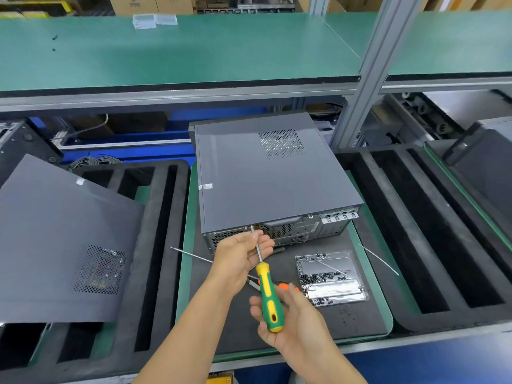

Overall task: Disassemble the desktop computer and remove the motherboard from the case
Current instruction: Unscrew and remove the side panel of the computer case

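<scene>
A grey desktop case [266, 178] lies flat on a black mat, its side panel on and its rear ports facing me. A yellow-and-green screwdriver [267, 289] points at a screw on the top rear edge of the case. My right hand [288, 320] cradles the screwdriver's handle in loosely curled fingers. The metal shaft lies across the fingers of my left hand [243, 256], which steadies it close to the tip.
A clear plastic tray [331, 278] holding several black screws sits right of my hands. Orange-handled pliers [285, 286] lie under the screwdriver. A loose grey side panel [63, 239] leans on black foam racks at left. More foam racks [432, 225] stand at right.
</scene>
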`<state>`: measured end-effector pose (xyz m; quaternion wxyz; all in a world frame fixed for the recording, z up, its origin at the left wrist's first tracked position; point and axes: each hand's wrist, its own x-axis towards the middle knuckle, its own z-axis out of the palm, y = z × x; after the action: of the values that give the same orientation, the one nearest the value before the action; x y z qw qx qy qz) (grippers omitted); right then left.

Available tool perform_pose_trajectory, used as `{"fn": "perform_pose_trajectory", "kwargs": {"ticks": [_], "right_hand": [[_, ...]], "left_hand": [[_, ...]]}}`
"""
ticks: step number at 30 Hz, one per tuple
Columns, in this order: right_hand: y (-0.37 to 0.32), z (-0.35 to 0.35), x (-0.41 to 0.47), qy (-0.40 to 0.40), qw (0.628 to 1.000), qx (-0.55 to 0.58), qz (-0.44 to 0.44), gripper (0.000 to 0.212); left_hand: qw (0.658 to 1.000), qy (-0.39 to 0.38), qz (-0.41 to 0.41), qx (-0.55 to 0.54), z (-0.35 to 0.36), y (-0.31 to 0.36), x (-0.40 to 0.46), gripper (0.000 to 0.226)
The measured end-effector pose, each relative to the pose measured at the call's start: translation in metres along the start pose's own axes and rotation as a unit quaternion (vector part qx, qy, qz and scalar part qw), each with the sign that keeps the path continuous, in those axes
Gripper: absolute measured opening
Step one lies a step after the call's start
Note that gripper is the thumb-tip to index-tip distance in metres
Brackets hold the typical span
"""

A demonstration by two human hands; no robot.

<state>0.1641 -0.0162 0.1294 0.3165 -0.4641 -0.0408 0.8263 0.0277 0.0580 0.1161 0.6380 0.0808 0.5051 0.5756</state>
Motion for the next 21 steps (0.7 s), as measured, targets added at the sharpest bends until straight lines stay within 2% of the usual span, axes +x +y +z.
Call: {"fn": "perform_pose_trajectory", "kwargs": {"ticks": [3,6,11,14,17,19,21], "right_hand": [[0.0024,-0.0020,0.0026,-0.002,0.998,-0.051,-0.036,0.029],[0.0048,-0.0046,0.0046,0.032,0.991,-0.086,-0.098,0.019],[0.0019,-0.0054,0.0044,0.057,0.974,-0.161,-0.146,0.033],[0.0001,0.0010,0.0002,0.034,0.989,-0.106,-0.094,0.032],[-0.0006,0.0022,-0.0007,0.010,0.999,-0.048,-0.008,0.042],[0.0004,-0.0004,0.0005,0.012,0.998,-0.066,-0.006,0.038],[0.0007,-0.0029,0.0019,0.016,0.995,-0.092,-0.040,0.028]], "left_hand": [[1.000,-0.016,-0.003,-0.021,-0.0003,-0.0006,-0.0005,0.017],[1.000,-0.003,-0.001,-0.001,-0.0027,-0.0020,-0.0007,0.015],[0.998,0.012,0.010,0.060,-0.0061,-0.0029,-0.0002,0.016],[0.999,0.012,0.004,0.039,-0.0049,-0.0012,0.0016,0.016],[1.000,0.000,-0.002,0.018,-0.0047,-0.0010,0.0022,0.014],[1.000,-0.009,-0.003,0.005,-0.0057,-0.0015,0.0024,0.016],[1.000,-0.017,-0.005,-0.006,-0.0055,-0.0026,0.0023,0.018]]}}
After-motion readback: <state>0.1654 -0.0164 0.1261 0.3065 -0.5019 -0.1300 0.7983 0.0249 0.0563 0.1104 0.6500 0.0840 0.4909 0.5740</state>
